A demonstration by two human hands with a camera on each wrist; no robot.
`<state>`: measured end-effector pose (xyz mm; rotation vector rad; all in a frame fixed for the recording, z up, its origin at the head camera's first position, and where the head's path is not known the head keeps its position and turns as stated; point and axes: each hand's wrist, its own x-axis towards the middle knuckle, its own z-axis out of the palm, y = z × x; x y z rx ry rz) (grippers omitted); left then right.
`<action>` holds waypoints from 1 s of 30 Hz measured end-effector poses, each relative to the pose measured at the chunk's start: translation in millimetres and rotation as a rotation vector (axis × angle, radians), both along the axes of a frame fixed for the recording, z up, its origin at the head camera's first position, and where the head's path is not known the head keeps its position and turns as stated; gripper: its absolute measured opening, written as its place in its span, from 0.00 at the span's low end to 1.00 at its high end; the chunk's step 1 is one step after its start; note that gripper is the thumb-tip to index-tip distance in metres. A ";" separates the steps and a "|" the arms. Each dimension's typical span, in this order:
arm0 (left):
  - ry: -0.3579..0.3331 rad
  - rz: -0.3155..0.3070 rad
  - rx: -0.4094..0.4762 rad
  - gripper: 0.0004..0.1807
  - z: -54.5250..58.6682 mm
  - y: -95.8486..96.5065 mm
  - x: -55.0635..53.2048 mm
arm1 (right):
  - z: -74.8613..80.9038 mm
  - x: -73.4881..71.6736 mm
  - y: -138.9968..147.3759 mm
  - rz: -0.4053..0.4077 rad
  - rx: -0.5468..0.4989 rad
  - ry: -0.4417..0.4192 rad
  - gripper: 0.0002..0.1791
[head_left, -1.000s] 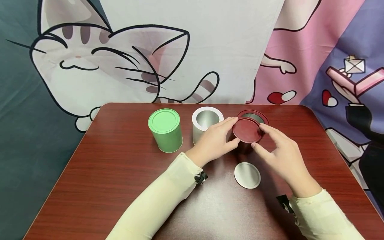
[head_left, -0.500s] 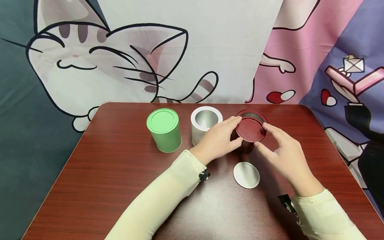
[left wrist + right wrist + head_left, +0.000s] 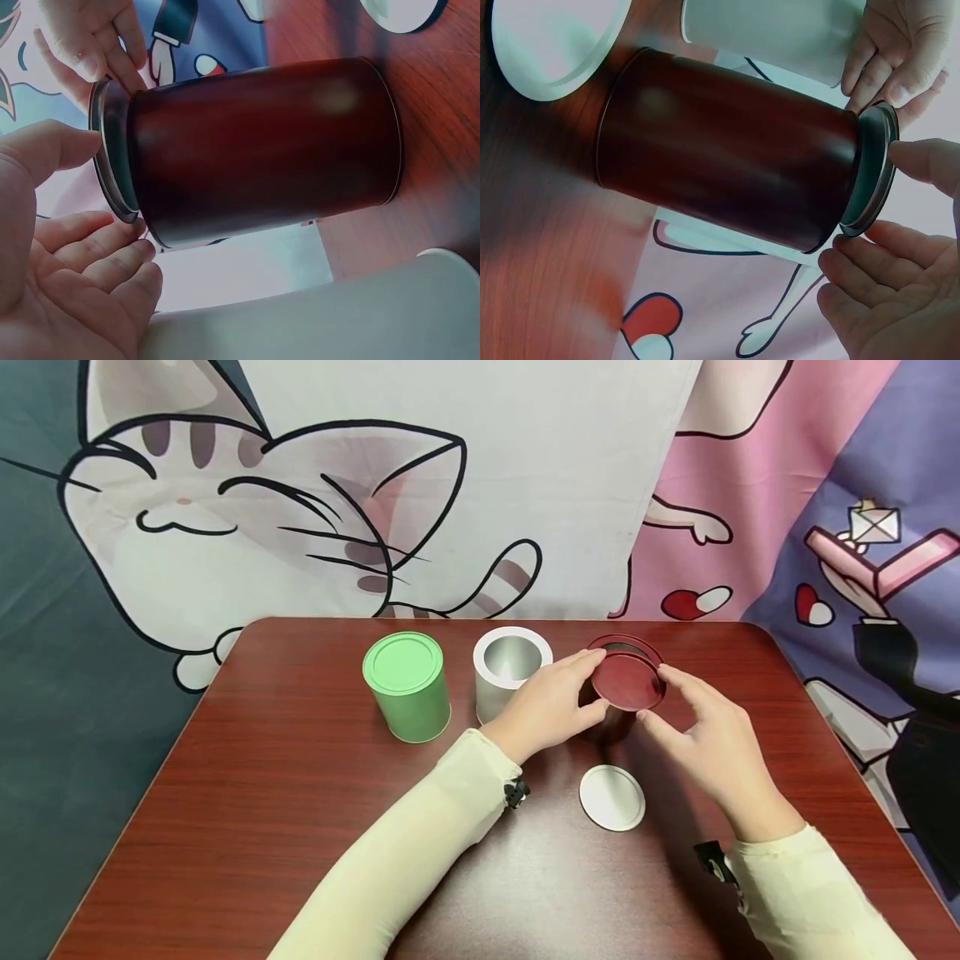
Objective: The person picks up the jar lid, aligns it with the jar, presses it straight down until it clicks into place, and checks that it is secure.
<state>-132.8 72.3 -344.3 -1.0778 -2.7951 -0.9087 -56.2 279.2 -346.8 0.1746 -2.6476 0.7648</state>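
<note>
A dark red lid (image 3: 628, 682) is held at the mouth of a red can (image 3: 609, 728), tilted and set toward the near side, with part of the can's opening showing behind it. My left hand (image 3: 549, 703) grips the lid's left edge between thumb and fingers. On the opposite edge, my right hand (image 3: 708, 745) pinches the lid in the same way. Both wrist views show the upright can body (image 3: 262, 150) and a gap under part of the lid (image 3: 889, 169). A loose white lid (image 3: 612, 799) lies on the table in front of the can.
Left of the red can stands an uncovered white can (image 3: 492, 695), partly behind my left hand. Further left is a green can (image 3: 408, 702) with its green lid on. The brown table (image 3: 247, 827) ends at a cartoon-printed cloth (image 3: 585, 485).
The red lid has shifted slightly right and back over the can's mouth, covering more of the opening. Both hands keep hold of it. The camera view has shifted a little.
</note>
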 end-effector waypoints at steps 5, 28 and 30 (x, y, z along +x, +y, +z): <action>0.001 0.011 -0.003 0.34 -2.7 4.4 -2.1 | -3.3 -3.0 2.0 -0.006 -0.011 -0.009 0.33; -0.003 0.088 0.036 0.34 -10.5 20.6 -8.6 | -2.4 -15.5 4.7 -0.030 -0.026 -0.060 0.31; -0.003 0.090 0.042 0.34 -11.0 21.3 -9.3 | -2.1 -16.3 4.3 -0.029 -0.026 -0.058 0.31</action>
